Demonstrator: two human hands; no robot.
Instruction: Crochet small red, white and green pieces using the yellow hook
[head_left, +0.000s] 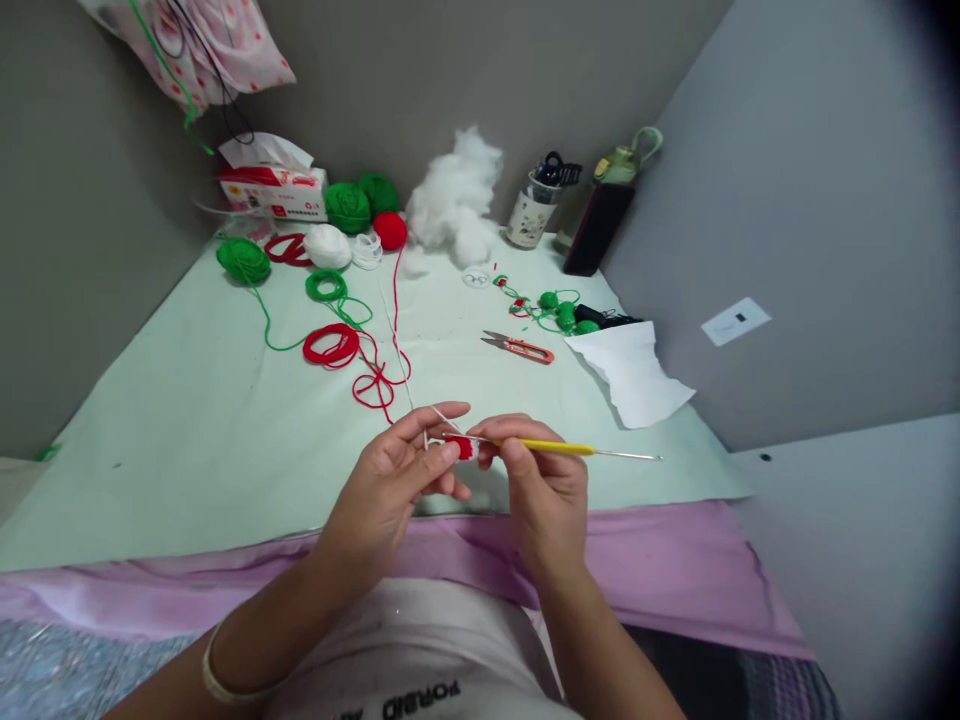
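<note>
Between my two hands, over the table's front part, is a small red and white crochet piece (465,448). My left hand (405,465) pinches it with thumb and fingers, and a white strand runs up over the raised index finger. A crochet hook (555,446) with a yellow handle lies across my right hand (541,475), closed around the handle. The hook's thin metal tip meets the top of the piece; its other metal end points right. Whether the tip sits inside a stitch is too small to tell.
Thread snips (519,347) and torn white paper (634,375) lie to the right. Behind stand white stuffing (457,200), a red yarn ball (390,231), green yarn (244,261), a tissue box (274,193), a pen cup (532,210) and a leaning phone (598,228). Red yarn coils (331,345) lie left.
</note>
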